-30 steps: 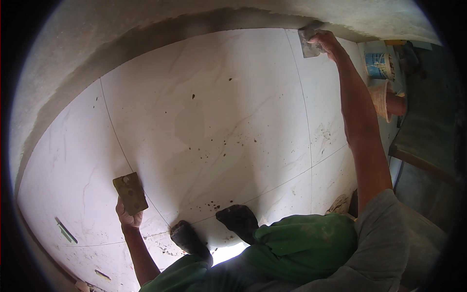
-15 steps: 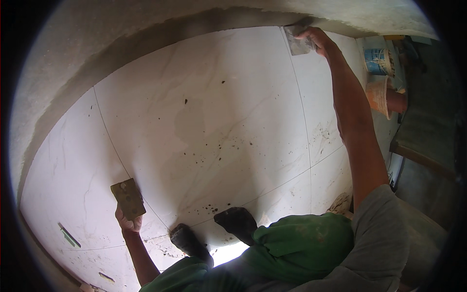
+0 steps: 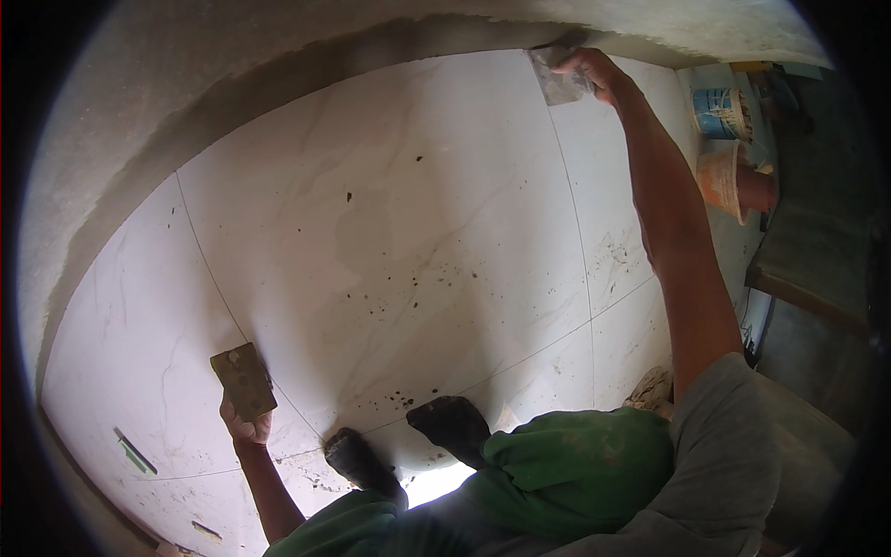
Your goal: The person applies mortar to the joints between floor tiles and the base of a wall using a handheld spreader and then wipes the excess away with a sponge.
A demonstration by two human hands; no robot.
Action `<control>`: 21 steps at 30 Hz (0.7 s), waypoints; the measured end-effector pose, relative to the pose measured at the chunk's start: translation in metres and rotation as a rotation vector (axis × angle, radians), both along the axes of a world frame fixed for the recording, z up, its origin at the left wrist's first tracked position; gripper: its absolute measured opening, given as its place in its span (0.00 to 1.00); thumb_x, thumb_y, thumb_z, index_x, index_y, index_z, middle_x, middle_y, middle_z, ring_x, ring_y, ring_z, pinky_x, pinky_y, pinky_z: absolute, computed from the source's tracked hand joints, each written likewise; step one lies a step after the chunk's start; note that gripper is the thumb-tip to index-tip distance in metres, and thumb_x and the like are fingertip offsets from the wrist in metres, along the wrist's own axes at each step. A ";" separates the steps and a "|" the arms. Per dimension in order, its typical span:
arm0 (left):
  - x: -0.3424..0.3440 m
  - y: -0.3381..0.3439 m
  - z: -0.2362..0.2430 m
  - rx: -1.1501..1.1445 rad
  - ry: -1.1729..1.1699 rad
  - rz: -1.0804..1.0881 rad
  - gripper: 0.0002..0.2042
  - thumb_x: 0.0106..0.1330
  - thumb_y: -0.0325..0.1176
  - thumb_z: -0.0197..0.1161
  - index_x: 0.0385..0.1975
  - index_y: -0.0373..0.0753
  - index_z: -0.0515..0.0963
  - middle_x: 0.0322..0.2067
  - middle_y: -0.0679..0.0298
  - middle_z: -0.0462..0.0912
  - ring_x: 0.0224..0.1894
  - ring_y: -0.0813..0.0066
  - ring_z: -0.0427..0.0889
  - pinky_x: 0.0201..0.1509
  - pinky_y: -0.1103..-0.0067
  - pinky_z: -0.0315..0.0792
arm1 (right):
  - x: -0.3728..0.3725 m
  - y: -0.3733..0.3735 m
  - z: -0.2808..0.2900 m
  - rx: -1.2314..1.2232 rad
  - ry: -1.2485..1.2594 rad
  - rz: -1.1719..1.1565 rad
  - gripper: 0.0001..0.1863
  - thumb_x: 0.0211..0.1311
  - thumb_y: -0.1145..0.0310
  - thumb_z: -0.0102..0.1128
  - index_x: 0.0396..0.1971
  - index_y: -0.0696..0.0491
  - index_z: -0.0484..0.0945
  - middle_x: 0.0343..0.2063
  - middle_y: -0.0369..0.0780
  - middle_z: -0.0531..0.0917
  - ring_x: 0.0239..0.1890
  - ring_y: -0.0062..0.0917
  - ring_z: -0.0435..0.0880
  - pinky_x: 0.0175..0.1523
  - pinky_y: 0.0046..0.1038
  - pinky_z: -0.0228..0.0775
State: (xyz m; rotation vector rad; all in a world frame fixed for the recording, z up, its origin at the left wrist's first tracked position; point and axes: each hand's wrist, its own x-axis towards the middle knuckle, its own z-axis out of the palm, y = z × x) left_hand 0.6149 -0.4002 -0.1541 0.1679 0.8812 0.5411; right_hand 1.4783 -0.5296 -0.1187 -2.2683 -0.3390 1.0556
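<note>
At the lower left my left hand (image 3: pixel 246 428) grips the near end of a small olive-brown rectangular board (image 3: pixel 245 382). Darker spots and a pale lump mark the board's face, and it is held above the white tiles (image 3: pixel 399 223). With my arm stretched far forward, my right hand (image 3: pixel 601 74) is closed around a flat grey metal trowel (image 3: pixel 557 85). The trowel lies where the floor meets the wall's damp grey lower band (image 3: pixel 371 48), near the far end of a tile joint. My fingers cover its handle.
Dark crumbs are scattered over the tiles around my dark-shod feet (image 3: pixel 449 427). To the right stand a blue bucket (image 3: pixel 713 113) with a splattered rim and an orange tub (image 3: pixel 719 181). A thin green strip (image 3: pixel 136 452) lies at the left.
My right hand and the trowel have shifted slightly left along the foot of the wall. The left hand and its board stay almost in place.
</note>
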 end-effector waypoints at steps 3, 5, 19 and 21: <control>0.011 0.000 -0.005 0.081 -0.035 -0.051 0.25 0.79 0.40 0.57 0.73 0.40 0.68 0.63 0.53 0.80 0.56 0.58 0.86 0.55 0.63 0.85 | 0.032 -0.038 0.003 0.027 0.014 -0.120 0.32 0.44 0.65 0.77 0.55 0.55 0.82 0.51 0.41 0.86 0.55 0.32 0.82 0.67 0.37 0.68; 0.004 0.000 -0.006 0.070 -0.071 -0.058 0.25 0.79 0.42 0.57 0.72 0.40 0.68 0.64 0.52 0.79 0.57 0.57 0.86 0.56 0.62 0.85 | 0.021 -0.038 0.012 0.041 0.030 -0.150 0.32 0.44 0.65 0.77 0.54 0.55 0.82 0.52 0.40 0.86 0.56 0.32 0.82 0.67 0.37 0.68; 0.000 -0.001 0.004 -0.008 -0.021 -0.016 0.25 0.79 0.40 0.58 0.72 0.41 0.68 0.64 0.52 0.79 0.56 0.59 0.86 0.56 0.63 0.85 | 0.011 -0.011 -0.006 -0.048 -0.055 -0.069 0.39 0.45 0.68 0.76 0.64 0.54 0.77 0.56 0.41 0.84 0.58 0.36 0.80 0.70 0.40 0.65; 0.017 0.000 0.003 0.029 -0.028 -0.035 0.24 0.79 0.40 0.58 0.72 0.41 0.69 0.64 0.53 0.79 0.56 0.59 0.86 0.56 0.63 0.85 | 0.039 -0.036 -0.001 0.084 0.026 -0.083 0.34 0.46 0.63 0.77 0.57 0.54 0.81 0.53 0.39 0.86 0.56 0.33 0.82 0.67 0.37 0.66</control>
